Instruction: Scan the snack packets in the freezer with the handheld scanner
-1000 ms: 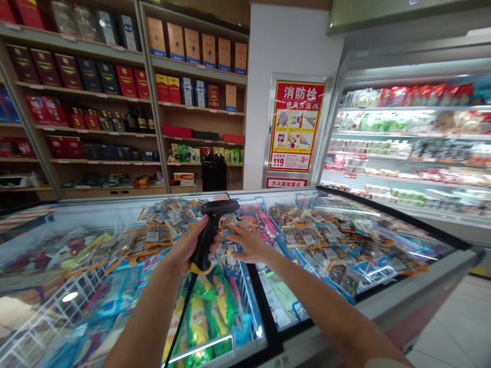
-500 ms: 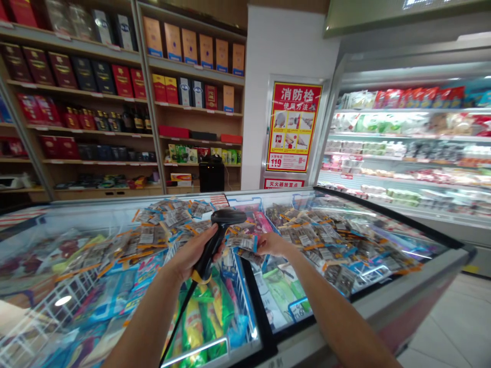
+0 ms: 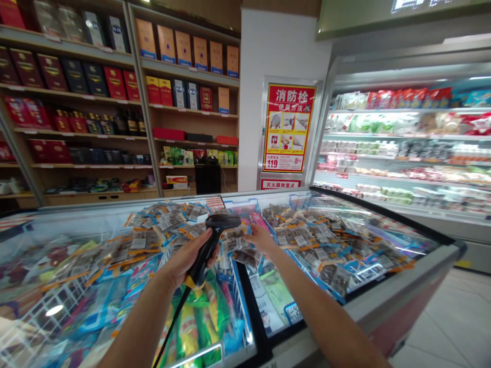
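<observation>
My left hand point(image 3: 187, 260) is wrapped round the grip of a black barcode scanner point(image 3: 221, 221) with a yellow-trimmed base and a dark cable running down toward me. Just right of the scanner head, my right hand point(image 3: 264, 240) has its fingers closed on the edge of a small clear snack packet point(image 3: 233, 240) with dark contents. The packet lies partly behind the scanner. Another similar packet point(image 3: 247, 257) shows right below it. Heaps of these packets with orange and blue edges point(image 3: 169, 217) spread to the left, and a second heap point(image 3: 318, 235) lies to the right.
A chest freezer point(image 3: 387, 291) with glass lids stands before me, holding white wire baskets point(image 3: 65, 306) and green-and-yellow bags point(image 3: 192, 322). Behind it are shelves of boxed bottles point(image 3: 184, 46), a red fire-hydrant sign point(image 3: 289, 128) and a lit refrigerated display point(image 3: 402, 143).
The view has shifted slightly. The packet in my right hand has tilted, and its blue edge no longer shows as plainly beside my fingers. My left hand keeps its hold on the scanner.
</observation>
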### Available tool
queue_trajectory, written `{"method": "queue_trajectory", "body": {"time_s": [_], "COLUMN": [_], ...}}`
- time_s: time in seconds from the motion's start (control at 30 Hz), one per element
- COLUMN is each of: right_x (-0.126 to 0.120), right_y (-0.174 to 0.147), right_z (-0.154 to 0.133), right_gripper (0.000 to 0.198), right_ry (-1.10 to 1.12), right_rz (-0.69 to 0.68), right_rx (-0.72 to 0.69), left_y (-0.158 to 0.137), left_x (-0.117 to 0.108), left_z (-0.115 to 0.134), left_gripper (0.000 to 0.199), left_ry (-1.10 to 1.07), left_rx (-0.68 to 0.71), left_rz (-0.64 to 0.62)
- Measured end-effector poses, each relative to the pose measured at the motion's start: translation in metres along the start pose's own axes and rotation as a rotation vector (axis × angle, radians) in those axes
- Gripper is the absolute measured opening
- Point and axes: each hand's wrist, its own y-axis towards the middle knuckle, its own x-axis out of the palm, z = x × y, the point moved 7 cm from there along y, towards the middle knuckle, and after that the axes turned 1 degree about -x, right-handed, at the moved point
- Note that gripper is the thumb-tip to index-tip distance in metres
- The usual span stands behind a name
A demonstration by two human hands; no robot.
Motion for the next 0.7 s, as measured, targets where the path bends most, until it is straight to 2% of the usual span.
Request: {"method": "queue_trajectory", "body": {"time_s": [0.1, 0.23, 0.33, 0.47, 0.6, 0.7], "right_x": [-0.024, -0.07, -0.091, -0.103, -0.103, -0.101], "right_y": [-0.005, -0.004, -0.001, -0.001, -0.001, -0.001], "right_z": [-0.004, -0.008, -0.003, 0.001, 0.002, 0.002], "right_gripper": [0.021, 0.019, 0.014, 0.012, 0.013, 0.015], "right_ry": [0.131, 0.185, 0.182, 0.155, 0.112, 0.072], "right_rz": [0.081, 0.329, 0.433, 0.503, 0.508, 0.496], "right_rx": [0.127, 0.083, 0.074, 0.081, 0.087, 0.093], "left_y": [0.001, 0.0, -0.002, -0.001, 0.003, 0.006], "left_x": [-0.002, -0.001, 0.004, 0.012, 0.022, 0.027], "left_z": [-0.001, -0.002, -0.002, -0.004, -0.012, -0.017], "left_gripper": [0.037, 0.038, 0.04, 0.04, 0.041, 0.04], "left_ry": [-0.003, 0.009, 0.024, 0.061, 0.1, 0.101], "left_rx": [-0.011, -0.01, -0.008, 0.006, 0.006, 0.019], "left_rz": [0.008, 0.017, 0.0, -0.034, -0.094, -0.074]}}
